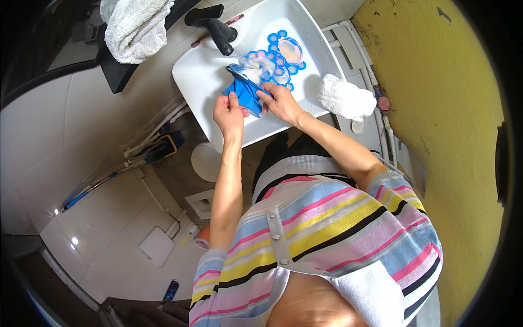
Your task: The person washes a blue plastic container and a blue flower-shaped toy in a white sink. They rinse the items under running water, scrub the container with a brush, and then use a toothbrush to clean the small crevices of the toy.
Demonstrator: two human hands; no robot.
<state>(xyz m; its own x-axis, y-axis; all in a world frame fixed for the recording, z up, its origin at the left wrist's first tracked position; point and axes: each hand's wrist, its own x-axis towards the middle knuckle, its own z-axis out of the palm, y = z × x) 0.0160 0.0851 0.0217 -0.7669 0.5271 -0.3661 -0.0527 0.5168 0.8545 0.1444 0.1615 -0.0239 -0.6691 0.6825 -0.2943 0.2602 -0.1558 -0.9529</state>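
Both my hands grip a soft blue cloth-like piece [248,99] with a dark edge, over the near part of a white sink [190,73]. Its exact kind does not show. My left hand [229,113] pinches its near left side between thumb and fingers. On the opposite side, my right hand [281,102] is closed on its edge, thumb on top. Just beyond, a blue lattice of rings with pale centres [290,50] lies in the basin. Part of that lattice is hidden under splashing water or whitish foam [257,66], below the black tap [218,34].
A white towel [347,98] hangs over the sink's right rim. Another white towel [136,30] rests on a dark ledge at upper left. White pipes [376,82] run along the yellow wall [447,109]. Below the sink stands a white bucket [207,162]; mop-like tools [158,147] lean left.
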